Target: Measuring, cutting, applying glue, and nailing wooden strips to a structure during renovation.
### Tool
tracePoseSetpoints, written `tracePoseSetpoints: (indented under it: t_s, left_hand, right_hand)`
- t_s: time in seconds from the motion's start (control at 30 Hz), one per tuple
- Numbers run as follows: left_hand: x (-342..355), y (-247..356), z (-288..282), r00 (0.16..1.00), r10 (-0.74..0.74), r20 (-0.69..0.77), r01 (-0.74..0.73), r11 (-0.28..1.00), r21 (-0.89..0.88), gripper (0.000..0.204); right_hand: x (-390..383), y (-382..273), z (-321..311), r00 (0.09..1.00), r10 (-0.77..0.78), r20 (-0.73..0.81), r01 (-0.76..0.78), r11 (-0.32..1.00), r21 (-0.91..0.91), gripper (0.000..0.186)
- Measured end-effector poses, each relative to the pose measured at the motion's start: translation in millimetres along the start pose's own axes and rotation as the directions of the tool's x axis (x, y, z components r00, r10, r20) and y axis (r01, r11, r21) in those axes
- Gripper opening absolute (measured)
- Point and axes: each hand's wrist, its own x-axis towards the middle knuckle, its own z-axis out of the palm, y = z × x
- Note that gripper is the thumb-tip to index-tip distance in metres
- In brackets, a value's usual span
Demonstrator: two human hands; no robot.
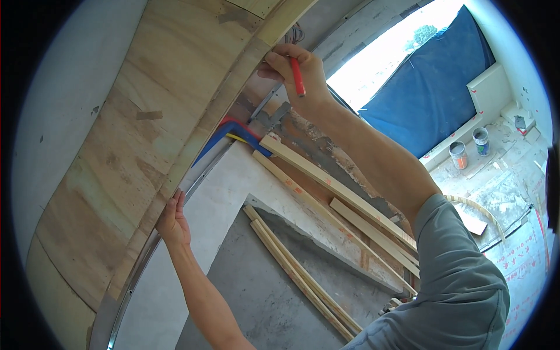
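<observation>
A large plywood panel (pixel 134 125) fills the upper left, with a long narrow wooden strip (pixel 195 140) along its curved edge. My left hand (pixel 174 220) is closed on the strip's lower part, thumb and fingers at its edge. Higher up, my right hand (pixel 300 73) reaches to the same edge near the strip's upper end. A red carpenter's pencil (pixel 297 77) is held in my right hand, its blunt dark end pointing down toward my wrist. The fingertips of my right hand are partly hidden behind the hand.
Below lie long pale battens (pixel 341 186) and thin wooden strips (pixel 297 277) on grey concrete. A blue curved object (pixel 242 131) sits beyond the panel edge. Two paint cans (pixel 458 155) stand at right, near a blue sheet (pixel 426 87) across a bright opening.
</observation>
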Motion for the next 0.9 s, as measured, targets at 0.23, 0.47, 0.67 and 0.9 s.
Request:
tracePoseSetpoints:
  t_s: [0.23, 0.47, 0.67, 0.9]
  left_hand:
    - [0.9, -2.7, 3.1, 1.000, 0.006, 0.006, -0.006, 1.000, -0.017, 0.045]
    - [1.1, -2.9, 0.3, 1.000, 0.017, 0.020, -0.016, 0.999, -0.048, 0.043]
    - [3.0, -2.3, 0.0, 0.999, 0.006, 0.043, -0.004, 0.999, -0.036, 0.042]
    - [4.2, -3.4, -4.2, 0.998, 0.012, 0.057, -0.012, 1.000, -0.011, 0.043]
  right_hand:
    - [10.8, 16.7, -1.4, 1.000, 0.006, -0.005, -0.004, 0.971, 0.241, 0.022]
    - [19.0, 32.3, -7.9, 0.986, 0.126, 0.106, -0.162, 0.855, 0.493, 0.014]
    - [22.7, 31.1, -14.4, 0.981, 0.148, 0.123, -0.187, 0.889, 0.417, 0.012]
    - [20.4, 25.4, -14.2, 0.986, 0.133, 0.097, -0.159, 0.921, 0.356, 0.013]
